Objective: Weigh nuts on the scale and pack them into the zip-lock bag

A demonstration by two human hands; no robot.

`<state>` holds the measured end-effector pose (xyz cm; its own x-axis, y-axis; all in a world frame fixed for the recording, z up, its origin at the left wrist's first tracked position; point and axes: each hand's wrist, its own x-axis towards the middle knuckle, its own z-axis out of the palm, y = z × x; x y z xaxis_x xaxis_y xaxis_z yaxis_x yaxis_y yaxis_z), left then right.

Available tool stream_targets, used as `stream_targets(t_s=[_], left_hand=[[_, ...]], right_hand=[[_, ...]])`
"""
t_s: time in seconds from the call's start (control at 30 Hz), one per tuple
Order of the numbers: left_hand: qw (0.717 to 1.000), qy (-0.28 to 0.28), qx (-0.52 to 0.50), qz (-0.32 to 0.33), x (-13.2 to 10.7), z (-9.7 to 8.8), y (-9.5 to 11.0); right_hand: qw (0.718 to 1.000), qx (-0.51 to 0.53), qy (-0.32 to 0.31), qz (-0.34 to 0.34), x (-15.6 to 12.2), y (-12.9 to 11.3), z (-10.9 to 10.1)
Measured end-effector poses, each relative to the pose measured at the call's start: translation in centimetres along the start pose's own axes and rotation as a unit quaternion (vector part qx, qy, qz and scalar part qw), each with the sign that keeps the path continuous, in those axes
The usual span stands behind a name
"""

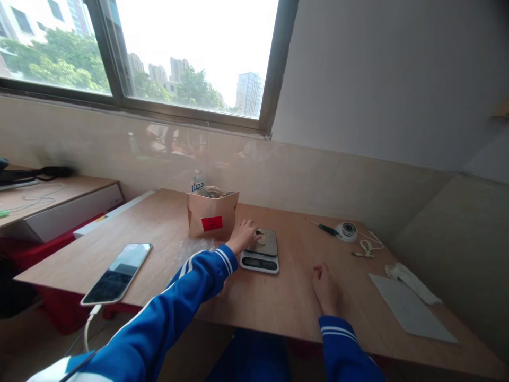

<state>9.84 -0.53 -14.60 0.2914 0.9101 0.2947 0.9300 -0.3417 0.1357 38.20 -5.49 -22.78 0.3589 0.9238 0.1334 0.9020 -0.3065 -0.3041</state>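
Observation:
My left hand (243, 236) reaches over a small kitchen scale (260, 264), its fingers bent and their tips at a small pale piece (261, 240) with a dark spot beside it. Whatever lies between those fingertips is too small to make out. The pale piece sits on the scale's metal plate (270, 245); the display cannot be read. Just behind and left of that hand stands an open brown paper pouch (194, 217) with a red label, its contents mostly hidden. My right hand (326, 289) rests on the table right of the scale, fingers curled in with nothing showing in them.
Clear crumpled plastic (193, 249) lies before the pouch, a bottle (197, 179) behind it. A phone (119, 273) with a cable is at left. A screwdriver (328, 229), a dome camera (347, 232), a white cable (368, 248), grey sheet (413, 310) and white cloth (411, 281) are right.

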Motion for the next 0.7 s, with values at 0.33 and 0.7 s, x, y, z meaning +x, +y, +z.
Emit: stream_targets(t_s=[0.33,0.7], left_hand=[[0.910,0.389,0.004,-0.146,-0.1,-9.4,-1.5],[0.976,0.029,0.077,-0.200,-1.6,-12.4,-5.4]], right_hand=[[1.000,0.007,-0.015,0.010,-0.6,-0.6,-1.0],[1.000,-0.001,-0.025,0.004,-0.7,-0.5,-1.1]])
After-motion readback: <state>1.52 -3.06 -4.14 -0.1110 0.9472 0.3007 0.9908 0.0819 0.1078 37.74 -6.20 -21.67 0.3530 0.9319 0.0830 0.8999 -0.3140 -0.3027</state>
